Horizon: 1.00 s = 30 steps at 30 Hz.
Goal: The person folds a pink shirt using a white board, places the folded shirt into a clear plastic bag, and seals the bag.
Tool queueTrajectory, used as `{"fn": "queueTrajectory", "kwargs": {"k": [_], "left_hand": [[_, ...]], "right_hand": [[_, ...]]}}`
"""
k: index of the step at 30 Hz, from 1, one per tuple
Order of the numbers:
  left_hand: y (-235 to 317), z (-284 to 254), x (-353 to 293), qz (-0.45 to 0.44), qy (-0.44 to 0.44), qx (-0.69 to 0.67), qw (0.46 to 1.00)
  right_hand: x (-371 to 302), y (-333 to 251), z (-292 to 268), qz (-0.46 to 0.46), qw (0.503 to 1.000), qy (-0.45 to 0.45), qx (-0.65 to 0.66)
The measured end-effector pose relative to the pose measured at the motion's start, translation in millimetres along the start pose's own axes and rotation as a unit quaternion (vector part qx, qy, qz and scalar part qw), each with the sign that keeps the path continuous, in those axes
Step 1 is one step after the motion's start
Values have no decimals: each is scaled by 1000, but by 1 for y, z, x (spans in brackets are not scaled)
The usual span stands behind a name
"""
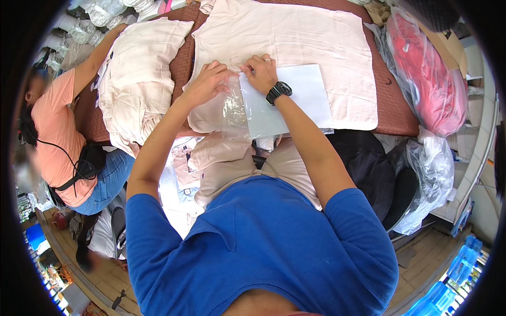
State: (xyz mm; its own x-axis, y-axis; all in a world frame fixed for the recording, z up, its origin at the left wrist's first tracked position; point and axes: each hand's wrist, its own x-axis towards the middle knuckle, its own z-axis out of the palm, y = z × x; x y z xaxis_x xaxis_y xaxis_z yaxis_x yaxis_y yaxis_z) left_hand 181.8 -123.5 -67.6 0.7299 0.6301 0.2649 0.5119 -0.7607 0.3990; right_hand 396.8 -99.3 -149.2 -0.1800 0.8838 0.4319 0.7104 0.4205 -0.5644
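Note:
Both my hands work at a clear plastic bag [235, 109] lying over a pale pink garment spread flat. My left hand [211, 81] has bent fingers closed on the bag's upper left edge. Close beside it, my right hand [260, 73] pinches the bag's top edge, its wrist and watch [278, 92] above a white sheet [308, 92]. That sheet lies at the bag's right; whether it is fully inside the plastic I cannot tell. The pale pink garment [342, 58] reaches out beneath and beyond the sheet.
A pile of pale pink garments [137, 68] sits left on the brown table [392, 97], beside a co-worker in an orange shirt [55, 113]. Plastic-wrapped red cloth [421, 68] stands at the right. More folded clothing [184, 166] lies by my lap, with crumpled plastic [429, 176] lower right.

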Motion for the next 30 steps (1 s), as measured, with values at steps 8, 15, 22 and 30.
{"fn": "queueTrajectory", "kwargs": {"k": [8,15,22,30], "left_hand": [[-3,11,-1,2,67,-21,998],[4,0,-17,-20,97,-10,995],[-3,13,-70,-132,109,-35,985],[44,14,-45,74,30,220,972]], "right_hand": [[0,2,1,-12,1000,1,-3],[-1,3,2,-12,1000,-7,-6],[0,0,6,-16,1000,8,-12],[-1,3,5,-16,1000,21,-11]]}}
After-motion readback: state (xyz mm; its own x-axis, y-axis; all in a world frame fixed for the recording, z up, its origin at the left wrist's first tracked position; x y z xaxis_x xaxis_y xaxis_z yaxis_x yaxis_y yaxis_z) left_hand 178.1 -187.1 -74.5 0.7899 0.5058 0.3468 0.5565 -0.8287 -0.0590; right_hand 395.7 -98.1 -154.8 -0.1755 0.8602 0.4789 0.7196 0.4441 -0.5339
